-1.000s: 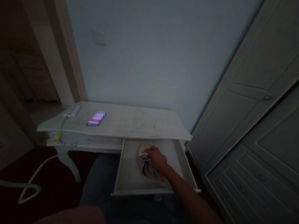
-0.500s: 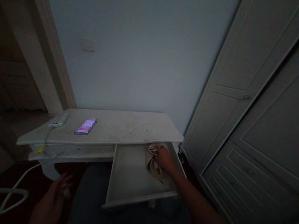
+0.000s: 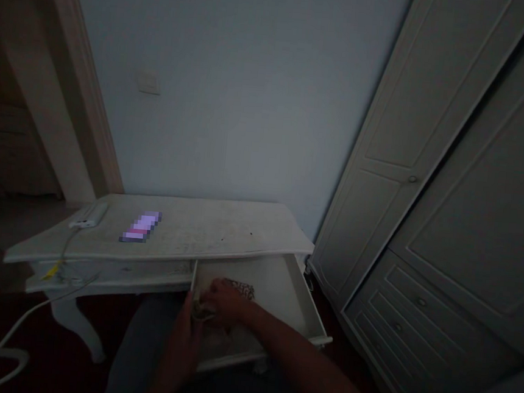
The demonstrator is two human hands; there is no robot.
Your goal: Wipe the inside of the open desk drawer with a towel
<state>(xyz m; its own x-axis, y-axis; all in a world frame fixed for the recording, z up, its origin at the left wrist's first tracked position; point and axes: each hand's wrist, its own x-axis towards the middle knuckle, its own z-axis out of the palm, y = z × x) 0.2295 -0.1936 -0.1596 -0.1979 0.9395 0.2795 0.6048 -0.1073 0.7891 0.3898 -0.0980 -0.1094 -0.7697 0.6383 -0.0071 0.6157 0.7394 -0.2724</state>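
The white drawer (image 3: 282, 278) is pulled out of the desk toward me. In its left part, my right hand (image 3: 225, 300) is closed on a soft cloth (image 3: 241, 288), whose patterned piece shows beyond my knuckles. A pale folded end of it sticks out toward my left hand (image 3: 189, 328). My left hand is at the drawer's left side, its fingers closed around that end; they are dark and partly hidden. Much of the cloth is covered by my hands.
On the white desk (image 3: 204, 225) lie a blurred-out phone (image 3: 141, 227) and a white power strip (image 3: 90, 214). A white cable (image 3: 26, 316) hangs at the left. A wardrobe (image 3: 382, 188) stands close on the right. My legs are under the desk.
My right hand has moved left across the drawer with the cloth. My left hand has come up from beside my leg to the cloth. The view has shifted slightly.
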